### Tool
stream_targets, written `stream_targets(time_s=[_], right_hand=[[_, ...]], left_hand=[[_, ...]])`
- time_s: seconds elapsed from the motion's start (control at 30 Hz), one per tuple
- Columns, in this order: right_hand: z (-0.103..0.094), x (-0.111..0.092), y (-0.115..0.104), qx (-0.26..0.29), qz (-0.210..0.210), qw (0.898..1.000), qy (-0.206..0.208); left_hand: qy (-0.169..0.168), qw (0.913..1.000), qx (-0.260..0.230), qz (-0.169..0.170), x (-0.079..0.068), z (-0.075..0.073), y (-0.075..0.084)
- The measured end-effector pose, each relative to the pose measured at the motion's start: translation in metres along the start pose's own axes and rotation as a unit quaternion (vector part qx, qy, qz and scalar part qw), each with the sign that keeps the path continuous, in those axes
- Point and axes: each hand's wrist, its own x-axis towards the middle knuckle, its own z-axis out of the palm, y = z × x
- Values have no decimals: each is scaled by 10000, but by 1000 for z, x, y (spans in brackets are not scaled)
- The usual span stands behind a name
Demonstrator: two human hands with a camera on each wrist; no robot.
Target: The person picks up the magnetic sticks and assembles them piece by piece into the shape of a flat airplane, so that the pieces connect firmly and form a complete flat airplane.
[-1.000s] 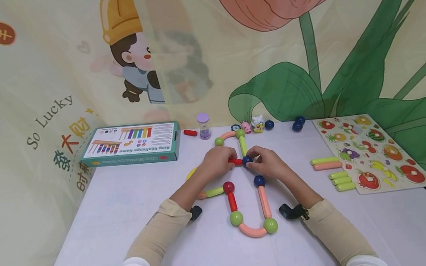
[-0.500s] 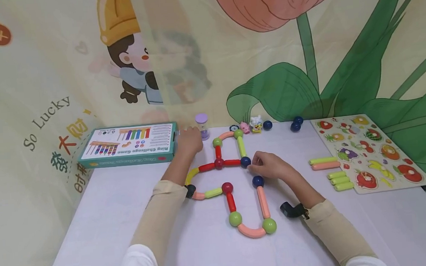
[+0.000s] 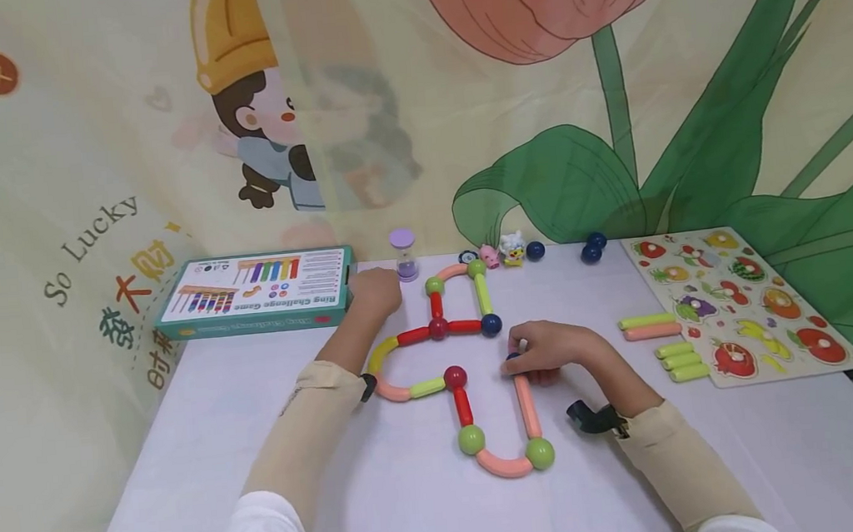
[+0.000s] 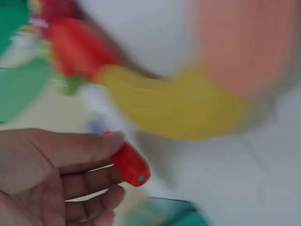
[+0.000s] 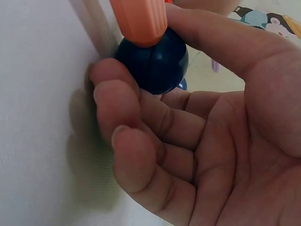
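My left hand (image 3: 376, 291), between the teal box and the hourglass, pinches a short red magnetic rod (image 4: 132, 165) by thumb and fingers. In the head view the hand hides this rod. My right hand (image 3: 551, 346) has its curled fingers and thumb around a dark blue ball (image 5: 157, 63). That ball sits at the end of a straight salmon rod (image 3: 528, 408), which runs down to a green ball (image 3: 540, 453). A curved salmon rod (image 3: 504, 465) joins it to another green ball (image 3: 472, 439). Farther up, a second dark blue ball (image 3: 490, 324) ends a red rod (image 3: 465, 326).
A teal game box (image 3: 256, 292) stands at back left beside a purple hourglass (image 3: 405, 255). Small figurines (image 3: 512, 248) and dark blue balls (image 3: 592, 250) line the back. Loose lime rods (image 3: 680, 360) lie by a fruit puzzle board (image 3: 752, 299) at right.
My left hand has left the middle of the figure, moved left to the box, and picked up the red rod beside it. My right hand has come down from the upper blue ball to the lower one.
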Motion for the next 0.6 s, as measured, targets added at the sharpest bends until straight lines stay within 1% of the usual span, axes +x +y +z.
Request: stream_targets(time_s=[0.07,0.13,0.2,0.27,0.3,0.33,0.37,0.43,0.5,0.6], right_hand=[[0,-1,0,22,21,10000,-21],[-2,-1,1,44,-2,10000,-44],[-4,-1,3,36,-92,9999,-111],[-7,-1,6,51,-183,9996,-187],[-8,0,7,70,-236,9994,-228],[-9,0,9,104,-287,9992,-273],[-9,0,10,146,-335,9988,-322],[-10,1,12,249,-395,9981,-399],[-9,1,13,348,-436,9974,-449],[-8,2,14,379,-464,9971,-465]], left_hand=[[-113,9993,-268,245,-16,-7,9],[-207,9950,-707,674,-31,-14,24],[-344,9842,-1242,1210,-44,-16,41],[-501,9696,-1623,1760,-54,-12,58],[-576,9632,-1729,1978,-58,-9,66],[-644,9575,-1846,2120,-62,-5,74],[-686,9541,-1912,2200,-65,0,80],[-694,9515,-1940,2285,-68,8,89],[-609,9523,-1901,2307,-70,15,94],[-467,9534,-1836,2348,-71,21,97]])
